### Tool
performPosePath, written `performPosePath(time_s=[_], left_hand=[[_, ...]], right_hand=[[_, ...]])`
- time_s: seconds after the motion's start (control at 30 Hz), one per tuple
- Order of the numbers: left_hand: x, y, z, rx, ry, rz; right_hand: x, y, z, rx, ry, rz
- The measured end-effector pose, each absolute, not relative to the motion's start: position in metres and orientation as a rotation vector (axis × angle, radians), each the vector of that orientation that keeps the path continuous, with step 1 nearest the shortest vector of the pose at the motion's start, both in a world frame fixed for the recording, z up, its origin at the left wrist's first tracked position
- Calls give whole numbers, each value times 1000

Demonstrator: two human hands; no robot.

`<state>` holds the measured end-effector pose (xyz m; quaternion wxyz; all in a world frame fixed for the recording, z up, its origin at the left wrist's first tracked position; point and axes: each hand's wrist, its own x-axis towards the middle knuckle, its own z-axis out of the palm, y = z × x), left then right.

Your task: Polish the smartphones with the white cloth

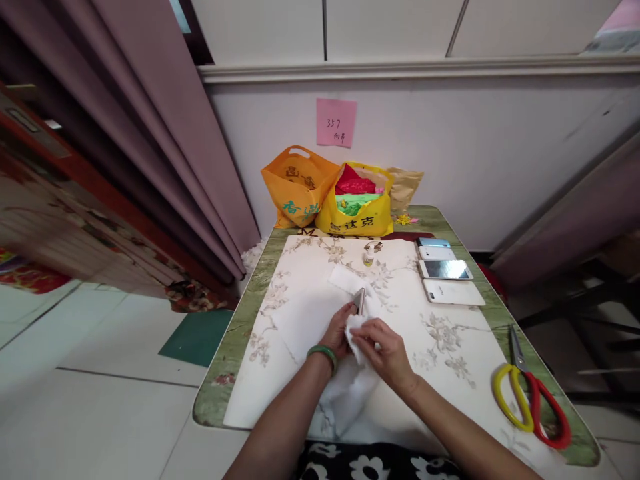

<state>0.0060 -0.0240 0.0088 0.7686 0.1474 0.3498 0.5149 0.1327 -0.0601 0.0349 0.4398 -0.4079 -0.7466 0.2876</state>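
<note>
My left hand (341, 331), with a green bangle on its wrist, is closed round a phone (360, 299) held on edge above the middle of the table. My right hand (384, 352) pinches a white cloth (356, 329) against the phone's lower part. More white cloth (345, 400) hangs down under both hands. A white tissue (345, 280) lies flat just beyond the phone.
A floral white sheet (440, 340) covers the green table (235, 333). Several phones (445, 270) lie in a row at the right. Red and yellow scissors (530, 393) sit near the right edge. A small bottle (369, 256) and two yellow bags (356, 213) stand at the back.
</note>
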Motion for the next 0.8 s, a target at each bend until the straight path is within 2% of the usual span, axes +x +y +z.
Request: performPosePath(time_s=[0.17, 0.33, 0.4, 0.53, 0.6, 0.7, 0.8], left_hand=[[5, -24, 10, 384, 711, 1137], [2, -26, 6, 431, 635, 1126], [1, -27, 4, 436, 637, 1130], [1, -30, 7, 528, 757, 1073], [1, -32, 13, 689, 834, 1005], [0, -35, 29, 1017, 943, 906], [-1, -36, 48, 1309, 1038, 905]], right_hand=[[155, -77, 34, -874, -1981, 864], [191, -61, 40, -952, -1863, 1249], [208, -49, 35, -1071, -1615, 1360], [232, -18, 20, -1262, -751, 1241], [232, -5, 19, -1230, -583, 1205], [214, 5, 29, -1201, -714, 1188], [183, 6, 42, -1132, -1106, 1248]])
